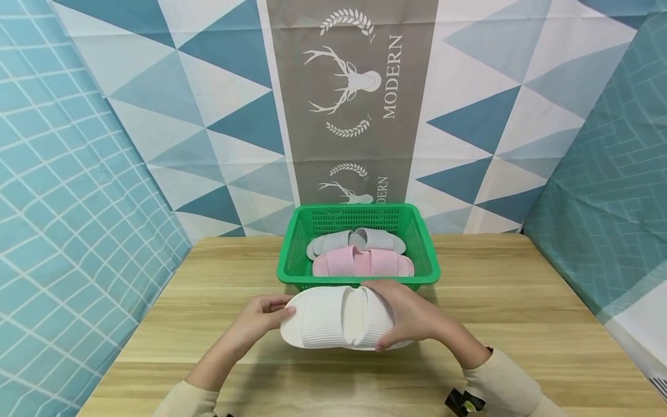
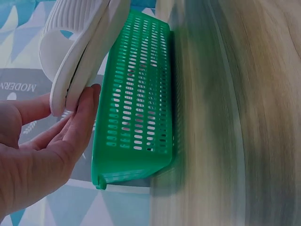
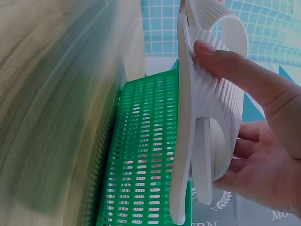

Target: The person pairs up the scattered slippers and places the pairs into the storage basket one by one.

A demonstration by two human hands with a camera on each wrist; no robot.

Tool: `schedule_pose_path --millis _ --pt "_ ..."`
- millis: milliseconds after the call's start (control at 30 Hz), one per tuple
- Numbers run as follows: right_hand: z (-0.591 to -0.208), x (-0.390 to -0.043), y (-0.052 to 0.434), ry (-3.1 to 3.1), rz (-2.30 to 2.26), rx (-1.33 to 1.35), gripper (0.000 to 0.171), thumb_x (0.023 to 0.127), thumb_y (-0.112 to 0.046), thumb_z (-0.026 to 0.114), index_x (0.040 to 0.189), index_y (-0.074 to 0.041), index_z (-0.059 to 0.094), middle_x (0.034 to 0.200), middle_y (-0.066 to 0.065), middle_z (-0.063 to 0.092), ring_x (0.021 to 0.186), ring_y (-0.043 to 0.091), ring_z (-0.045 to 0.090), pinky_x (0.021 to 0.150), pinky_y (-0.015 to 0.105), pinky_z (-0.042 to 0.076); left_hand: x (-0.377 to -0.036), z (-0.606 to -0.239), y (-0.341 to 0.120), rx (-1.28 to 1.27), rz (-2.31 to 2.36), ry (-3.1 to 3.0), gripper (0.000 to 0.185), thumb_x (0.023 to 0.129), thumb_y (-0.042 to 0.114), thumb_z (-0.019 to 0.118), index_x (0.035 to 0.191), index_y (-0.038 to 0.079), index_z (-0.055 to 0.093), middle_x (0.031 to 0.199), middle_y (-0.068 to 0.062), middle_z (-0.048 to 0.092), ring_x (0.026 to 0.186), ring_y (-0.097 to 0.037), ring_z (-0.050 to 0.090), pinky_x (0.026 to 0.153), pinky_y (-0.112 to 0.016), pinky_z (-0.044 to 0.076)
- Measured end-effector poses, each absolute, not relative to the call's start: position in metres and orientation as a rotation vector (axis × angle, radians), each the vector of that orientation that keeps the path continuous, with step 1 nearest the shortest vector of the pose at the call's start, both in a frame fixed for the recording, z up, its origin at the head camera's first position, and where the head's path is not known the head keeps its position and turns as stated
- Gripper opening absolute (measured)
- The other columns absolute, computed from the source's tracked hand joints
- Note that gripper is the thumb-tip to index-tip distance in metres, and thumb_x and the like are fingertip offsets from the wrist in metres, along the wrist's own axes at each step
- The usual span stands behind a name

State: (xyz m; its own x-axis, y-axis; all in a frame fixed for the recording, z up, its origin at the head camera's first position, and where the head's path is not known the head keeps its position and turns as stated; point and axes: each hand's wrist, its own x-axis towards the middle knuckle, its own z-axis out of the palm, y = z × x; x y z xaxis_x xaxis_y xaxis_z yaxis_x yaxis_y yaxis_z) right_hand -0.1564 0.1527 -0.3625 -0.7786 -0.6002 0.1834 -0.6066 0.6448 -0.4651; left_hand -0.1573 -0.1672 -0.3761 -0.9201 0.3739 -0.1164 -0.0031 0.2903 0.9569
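Note:
A pair of white slippers [image 1: 323, 317] with ribbed straps hangs above the table in front of the basket, the two nested together sole to sole. My left hand [image 1: 264, 318] pinches their left end between thumb and fingers; in the left wrist view the fingers [image 2: 84, 110] reach under both soles. Around the right part my right hand [image 1: 409, 315] grips, its thumb on the ribbed strap [image 3: 214, 77] and the other fingers on the far side. Behind them a green basket [image 1: 436, 269] holds pink slippers [image 1: 341, 263] in front of grey slippers [image 1: 385, 240].
The wooden table [image 1: 495, 301] carries the basket at its back edge. A patterned cloth backdrop [image 1: 229, 92] hangs behind, with blue tiled-pattern sheets [image 1: 68, 191] along the left and right sides. A small black object [image 1: 461, 401] sits at the right sleeve.

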Motion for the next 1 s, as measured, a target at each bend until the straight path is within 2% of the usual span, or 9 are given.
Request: schedule_pose_path --millis 167,267,500,733,900,1000 --pt "-0.362 -0.155 0.153 -2.851 0.803 1.072 0.103 0.053 -0.037 0.092 0.139 -0.007 0.044 0.136 0.005 0.054 0.124 0.024 0.051 0.101 0.047 0.046 -0.154 -0.378 -0.167 0.284 1.718 2.229 0.05 0.093 0.015 0.06 0.131 -0.015 0.048 0.12 -0.027 0.064 0.091 -0.004 0.066 0.079 -0.02 0.055" --pt "-0.362 -0.155 0.155 -2.841 0.795 1.098 0.099 0.058 -0.04 0.09 0.139 -0.006 0.045 0.137 0.007 0.054 0.125 0.026 0.051 0.102 0.048 0.045 -0.153 -0.377 -0.167 0.27 1.736 2.226 0.05 0.093 0.014 0.059 0.131 -0.016 0.048 0.119 -0.026 0.065 0.09 -0.003 0.066 0.079 -0.02 0.056" --pt "-0.362 -0.159 0.173 -2.8 0.923 1.08 0.079 0.072 -0.043 0.081 0.135 -0.005 0.051 0.13 0.008 0.06 0.118 0.026 0.058 0.097 0.041 0.05 -0.152 -0.377 -0.171 0.212 1.785 2.193 0.052 0.093 0.013 0.059 0.132 -0.018 0.044 0.116 -0.021 0.067 0.086 -0.001 0.066 0.077 -0.019 0.055" --pt "-0.36 -0.167 0.193 -2.894 1.279 0.894 0.058 0.088 -0.033 0.068 0.132 0.001 0.052 0.126 0.018 0.062 0.113 0.032 0.061 0.092 0.046 0.053 -0.151 -0.375 -0.179 0.131 1.805 2.183 0.055 0.093 0.015 0.057 0.135 -0.017 0.042 0.116 -0.017 0.069 0.088 -0.001 0.066 0.078 -0.019 0.055" --pt "-0.362 -0.173 0.201 -2.982 1.576 0.697 0.05 0.095 -0.027 0.059 0.131 0.008 0.052 0.12 0.02 0.064 0.106 0.024 0.063 0.086 0.032 0.056 -0.153 -0.372 -0.181 0.099 1.821 2.149 0.056 0.094 0.018 0.057 0.137 -0.014 0.042 0.107 -0.003 0.071 0.088 -0.001 0.065 0.079 -0.019 0.054" --pt "-0.367 -0.175 0.204 -2.988 1.85 0.623 0.053 0.094 -0.026 0.06 0.13 0.011 0.05 0.113 0.016 0.066 0.098 0.015 0.065 0.084 0.029 0.057 -0.154 -0.371 -0.182 0.085 1.832 2.127 0.055 0.095 0.018 0.056 0.137 -0.014 0.041 0.106 0.001 0.069 0.089 -0.001 0.064 0.079 -0.019 0.054"
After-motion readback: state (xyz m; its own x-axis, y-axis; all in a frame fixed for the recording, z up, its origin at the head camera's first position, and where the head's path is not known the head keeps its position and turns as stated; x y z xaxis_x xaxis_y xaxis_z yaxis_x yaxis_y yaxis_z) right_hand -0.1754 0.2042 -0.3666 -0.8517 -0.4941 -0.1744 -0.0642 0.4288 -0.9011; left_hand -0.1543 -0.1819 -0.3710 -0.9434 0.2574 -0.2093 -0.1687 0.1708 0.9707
